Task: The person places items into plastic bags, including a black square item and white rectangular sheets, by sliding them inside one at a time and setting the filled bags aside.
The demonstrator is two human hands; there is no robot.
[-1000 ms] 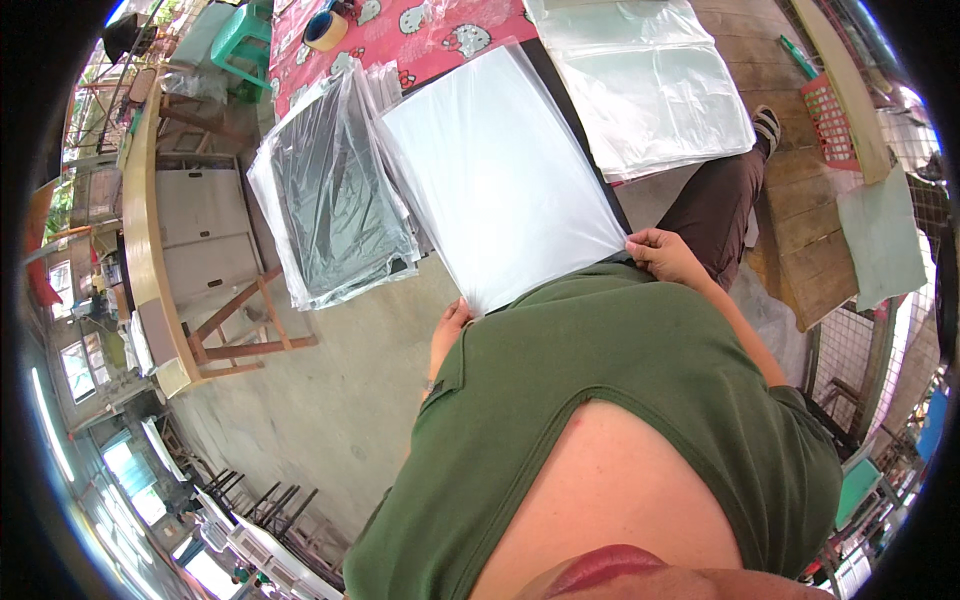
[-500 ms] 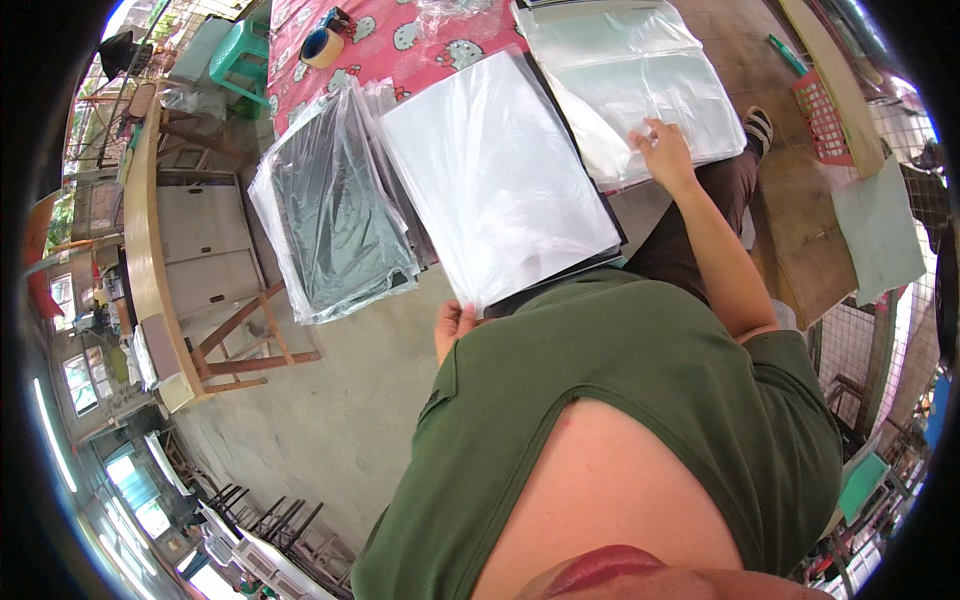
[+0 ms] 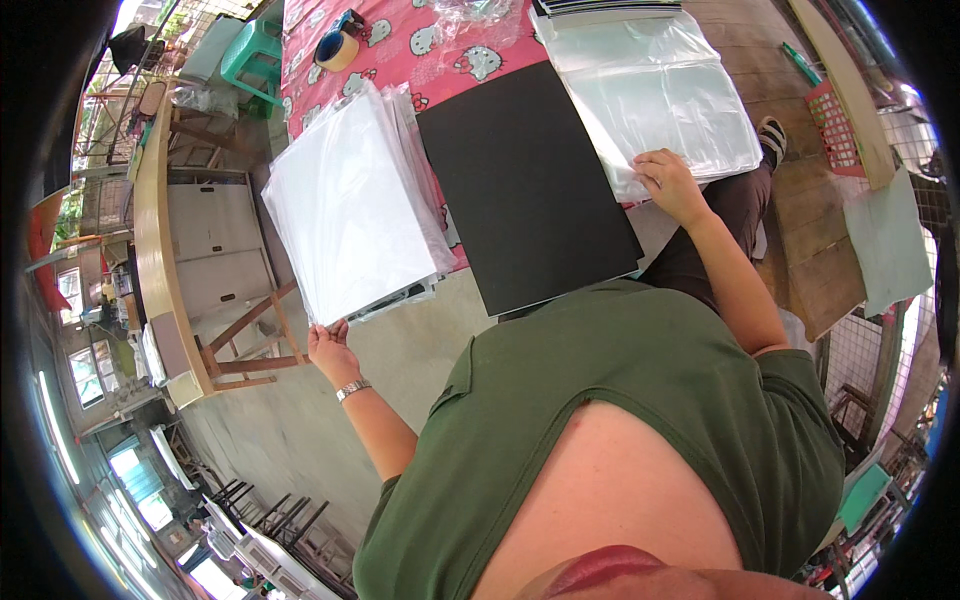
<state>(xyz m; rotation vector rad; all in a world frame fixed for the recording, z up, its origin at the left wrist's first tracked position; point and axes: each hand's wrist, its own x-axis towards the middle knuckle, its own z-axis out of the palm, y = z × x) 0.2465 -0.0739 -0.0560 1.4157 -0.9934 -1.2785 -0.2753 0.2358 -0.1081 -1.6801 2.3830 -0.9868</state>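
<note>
My left hand (image 3: 334,350) pinches the near corner of a white sheet in a clear plastic sleeve (image 3: 355,200), which lies on top of the left pile. In the middle, partly over the table's near edge, is a stack with a plain black sheet (image 3: 530,190) uppermost. To its right lies a stack of clear plastic bags (image 3: 655,95). At the near left corner of that stack, the fingers of my right hand (image 3: 674,186) are closed on the edge of a plastic bag.
A pink patterned tablecloth (image 3: 400,50) covers the table, with a tape roll (image 3: 337,50) at the far left. Dark-edged stacked items (image 3: 605,8) lie beyond the bags. A green stool (image 3: 252,60) stands left, and a red basket (image 3: 835,130) is at the right.
My left hand has carried the sleeved white sheet from the middle stack leftward onto the left pile, baring the black sheet. My right hand stays by the bags' corner.
</note>
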